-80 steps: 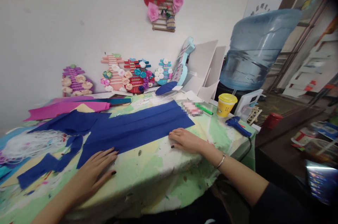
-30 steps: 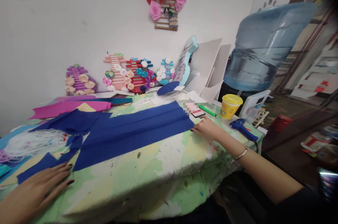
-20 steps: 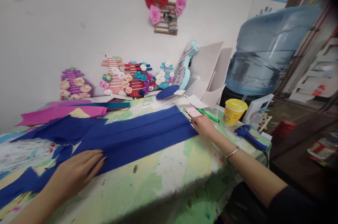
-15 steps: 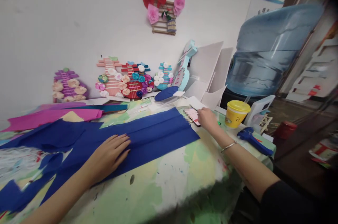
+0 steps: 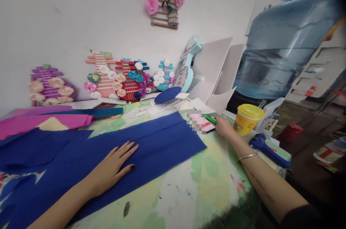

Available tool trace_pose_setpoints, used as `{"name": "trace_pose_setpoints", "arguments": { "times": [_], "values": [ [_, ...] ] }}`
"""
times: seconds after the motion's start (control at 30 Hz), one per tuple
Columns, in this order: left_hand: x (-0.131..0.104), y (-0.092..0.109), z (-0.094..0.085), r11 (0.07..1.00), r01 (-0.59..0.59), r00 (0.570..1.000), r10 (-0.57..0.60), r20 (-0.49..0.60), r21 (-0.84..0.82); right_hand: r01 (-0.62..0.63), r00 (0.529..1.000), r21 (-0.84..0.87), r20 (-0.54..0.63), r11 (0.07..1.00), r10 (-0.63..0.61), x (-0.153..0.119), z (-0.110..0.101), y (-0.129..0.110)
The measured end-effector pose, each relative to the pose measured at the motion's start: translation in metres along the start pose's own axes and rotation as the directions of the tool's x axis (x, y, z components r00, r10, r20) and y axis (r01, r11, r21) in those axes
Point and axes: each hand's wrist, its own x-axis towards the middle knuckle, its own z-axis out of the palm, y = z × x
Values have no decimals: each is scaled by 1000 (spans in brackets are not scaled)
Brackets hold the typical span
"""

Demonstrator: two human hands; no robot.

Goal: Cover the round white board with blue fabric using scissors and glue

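Observation:
My left hand (image 5: 115, 167) lies flat with spread fingers on a long sheet of dark blue crepe-like paper or cloth (image 5: 162, 140). The sheet runs across the table, with faint fold lines along it. Over at the right, my right hand (image 5: 223, 126) is closed around a slim green tool (image 5: 210, 119); its exact kind is hard to make out. The tool points left, above what looks like a phone (image 5: 208, 126) with a partly blurred pink screen. A blue oval piece (image 5: 167, 95) rests behind the sheet.
A yellow lidded cup (image 5: 247, 120) and a blue glue gun-like tool (image 5: 270, 149) are right of my right arm. Flower-decorated toy instruments (image 5: 129, 81) lean along the wall. White boards (image 5: 213, 63) and a large water bottle (image 5: 281, 49) stand behind. Pink sheets (image 5: 65, 122) lie at left.
My right hand has moved right, away from the phone, and the green tool now shows in its grip. My left hand stays on the blue sheet. The view has shifted slightly.

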Motion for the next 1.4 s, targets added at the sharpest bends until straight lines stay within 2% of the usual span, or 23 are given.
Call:
{"name": "trace_pose_setpoints", "arguments": {
  "times": [0.23, 0.33, 0.47, 0.6, 0.73, 0.83, 1.03, 1.13, 1.23, 1.3, 1.4],
  "values": [
    [-7, -7, -3, 1000, 0, 1000, 0, 18, 4, 73, 992, 98, -105, 993, -63, -5, -6, 3],
    [-18, -14, -4, 1000, -8, 1000, 8, 29, 16, 144, 981, 175, -151, 974, -118, -11, -14, -7],
    [-36, -23, -8, 999, -8, 1000, 9, -19, 42, 277, 956, 275, -176, 921, -235, -22, -22, -23],
    [-45, -22, -13, 999, 7, 1000, -6, -27, 39, 370, 929, 322, -164, 872, -333, -35, -21, -37],
    [-44, -12, -19, 999, 35, 999, -35, 27, 3, 433, 902, 336, -151, 837, -406, -53, -13, -48],
    [-44, -8, -22, 999, 41, 999, -40, 21, -21, 466, 884, 325, -148, 823, -443, -67, -8, -54],
    [-47, -4, -22, 997, 52, 999, -52, 11, -52, 445, 896, 213, -98, 870, -434, -83, -4, -60],
    [-47, 1, -23, 996, 65, 998, -64, 25, -58, 452, 892, 182, -107, 873, -440, -85, -6, -61],
    [-44, 6, -30, 994, 86, 996, -84, 31, -69, 498, 866, 161, -140, 852, -480, -79, -11, -65],
    [-35, 5, -38, 991, 109, 994, -107, 30, -82, 541, 840, 173, -151, 823, -521, -69, -17, -73],
    [-9, -5, -51, 989, 132, 991, -132, 6, -70, 613, 790, 183, -122, 769, -601, -44, -27, -96]
  ]
}}
